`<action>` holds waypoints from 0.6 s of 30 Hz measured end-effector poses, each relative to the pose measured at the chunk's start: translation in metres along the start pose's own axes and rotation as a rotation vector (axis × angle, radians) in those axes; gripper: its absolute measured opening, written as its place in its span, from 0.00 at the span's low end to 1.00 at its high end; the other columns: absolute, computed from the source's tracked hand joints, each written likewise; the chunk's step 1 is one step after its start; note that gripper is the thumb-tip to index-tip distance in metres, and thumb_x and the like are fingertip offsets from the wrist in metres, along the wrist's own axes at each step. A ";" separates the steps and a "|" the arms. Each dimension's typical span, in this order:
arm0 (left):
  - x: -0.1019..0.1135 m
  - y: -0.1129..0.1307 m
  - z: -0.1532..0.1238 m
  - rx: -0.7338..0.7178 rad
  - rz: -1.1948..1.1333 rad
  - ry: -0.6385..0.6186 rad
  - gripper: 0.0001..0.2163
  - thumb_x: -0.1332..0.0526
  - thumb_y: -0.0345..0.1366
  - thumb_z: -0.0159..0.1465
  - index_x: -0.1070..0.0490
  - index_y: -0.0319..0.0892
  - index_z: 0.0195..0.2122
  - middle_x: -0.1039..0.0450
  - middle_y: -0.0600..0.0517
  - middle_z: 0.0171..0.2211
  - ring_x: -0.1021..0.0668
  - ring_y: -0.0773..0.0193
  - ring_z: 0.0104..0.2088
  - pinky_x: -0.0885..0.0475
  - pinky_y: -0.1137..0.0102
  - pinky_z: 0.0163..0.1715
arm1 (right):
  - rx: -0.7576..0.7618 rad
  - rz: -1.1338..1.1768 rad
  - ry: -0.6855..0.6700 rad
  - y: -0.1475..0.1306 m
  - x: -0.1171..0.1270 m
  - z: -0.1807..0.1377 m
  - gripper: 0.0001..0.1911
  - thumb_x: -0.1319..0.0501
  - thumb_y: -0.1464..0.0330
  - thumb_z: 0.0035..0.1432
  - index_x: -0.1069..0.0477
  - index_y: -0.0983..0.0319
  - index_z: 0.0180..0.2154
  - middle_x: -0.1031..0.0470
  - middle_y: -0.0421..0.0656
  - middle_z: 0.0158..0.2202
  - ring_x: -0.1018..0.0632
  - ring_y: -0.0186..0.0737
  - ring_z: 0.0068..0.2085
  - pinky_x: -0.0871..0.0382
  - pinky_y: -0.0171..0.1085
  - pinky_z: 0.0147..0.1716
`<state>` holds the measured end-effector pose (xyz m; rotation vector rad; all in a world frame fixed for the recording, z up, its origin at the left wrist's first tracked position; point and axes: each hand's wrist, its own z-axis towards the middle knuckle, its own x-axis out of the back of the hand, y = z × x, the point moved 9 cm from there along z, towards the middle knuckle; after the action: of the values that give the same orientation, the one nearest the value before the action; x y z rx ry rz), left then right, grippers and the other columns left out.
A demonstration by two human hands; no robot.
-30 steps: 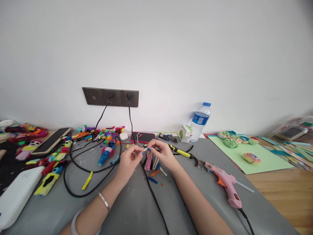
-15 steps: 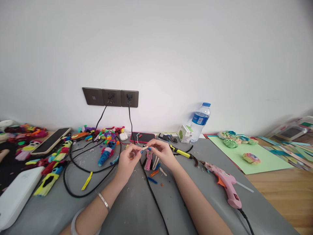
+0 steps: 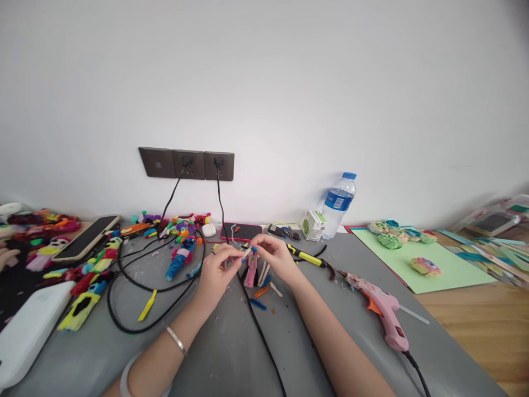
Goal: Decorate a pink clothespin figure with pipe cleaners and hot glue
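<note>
My left hand (image 3: 218, 275) and my right hand (image 3: 276, 260) meet above the middle of the grey table, fingertips pinched together. Between them is a small cream-coloured fuzzy piece (image 3: 248, 252), perhaps a bit of pipe cleaner; the fingers hide most of it. Blue shows at the fingertips. Just below lies a pink fuzzy figure (image 3: 250, 273), partly covered by my right hand. Beside it are short fuzzy pieces: an orange one (image 3: 261, 293), a blue one (image 3: 258, 304) and a cream one (image 3: 276, 289).
Black cable (image 3: 260, 331) crosses the table near my hands. A pink glue gun (image 3: 384, 314) lies right, near a yellow-black tool (image 3: 308, 257). A water bottle (image 3: 339, 205) and small carton (image 3: 314, 225) stand behind. Fuzzy figures (image 3: 182, 256) lie left; another person's hand (image 3: 8, 258) shows there.
My fingertips have shifted slightly on the cream piece, and my left fingers have turned a little. The other person's hand at the left edge has come further into view.
</note>
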<state>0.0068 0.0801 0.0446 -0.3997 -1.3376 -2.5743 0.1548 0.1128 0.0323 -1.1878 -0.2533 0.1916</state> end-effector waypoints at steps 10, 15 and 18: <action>-0.003 -0.012 0.002 0.084 0.239 -0.083 0.07 0.40 0.34 0.62 0.23 0.42 0.30 0.42 0.58 0.18 0.36 0.69 0.21 0.41 0.73 0.24 | 0.025 -0.029 0.327 0.004 0.034 0.002 0.16 0.39 0.54 0.58 0.28 0.60 0.37 0.26 0.43 0.32 0.28 0.37 0.30 0.31 0.36 0.30; -0.036 0.001 -0.011 0.029 0.212 -0.350 0.08 0.40 0.34 0.62 0.25 0.42 0.26 0.31 0.55 0.24 0.34 0.69 0.23 0.41 0.73 0.25 | 0.035 -0.050 0.476 0.003 0.054 -0.001 0.15 0.40 0.55 0.59 0.30 0.60 0.37 0.28 0.42 0.28 0.30 0.36 0.27 0.33 0.37 0.29; -0.046 0.006 -0.016 0.031 0.182 -0.452 0.07 0.39 0.33 0.61 0.25 0.43 0.26 0.30 0.55 0.24 0.33 0.69 0.23 0.41 0.73 0.24 | 0.033 -0.035 0.487 0.004 0.055 -0.001 0.15 0.40 0.55 0.59 0.30 0.61 0.36 0.28 0.41 0.28 0.31 0.35 0.27 0.34 0.36 0.28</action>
<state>0.0492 0.0669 0.0251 -1.0946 -1.3903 -2.3932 0.2078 0.1287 0.0329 -1.1598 0.1554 -0.1259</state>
